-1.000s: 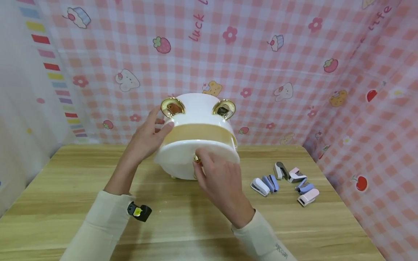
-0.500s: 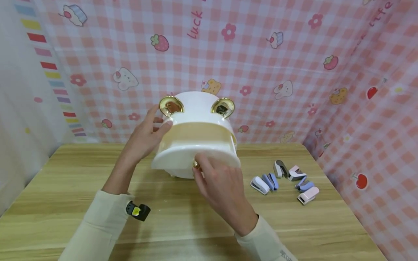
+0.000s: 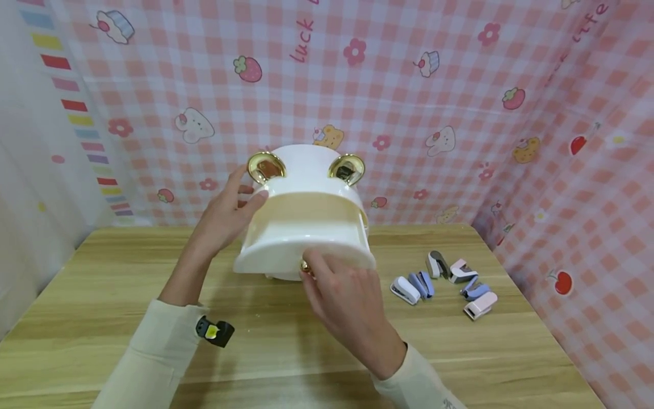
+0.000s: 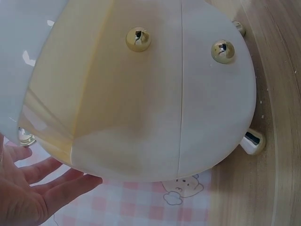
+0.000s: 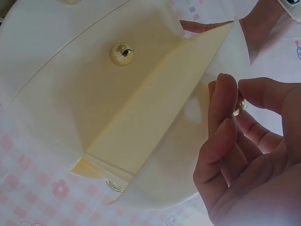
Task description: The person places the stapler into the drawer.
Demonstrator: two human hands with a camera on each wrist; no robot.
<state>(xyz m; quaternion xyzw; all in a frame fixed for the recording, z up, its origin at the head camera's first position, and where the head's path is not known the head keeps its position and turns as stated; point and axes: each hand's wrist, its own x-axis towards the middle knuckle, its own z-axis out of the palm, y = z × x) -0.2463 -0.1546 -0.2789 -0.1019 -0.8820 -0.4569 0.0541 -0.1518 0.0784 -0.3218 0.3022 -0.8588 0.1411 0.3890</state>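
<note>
"What's the right hand got?"
"A round gold knob, pinched; the white plastic drawer juts from the rounded white gold-eared box just ahead."
"Left hand?"
"Relaxed, against the box's side."
"Anything nearby?"
"Six small multicoloured plastic staplers, right of the right hand, clear of the drawer."

From here the right hand covers most of the gold knob, and some fingertips of the left hand lie hidden behind the white box; the jutting drawer masks nearly all its lower front, and print on the near right sleeve is cut off, unreadable
</note>
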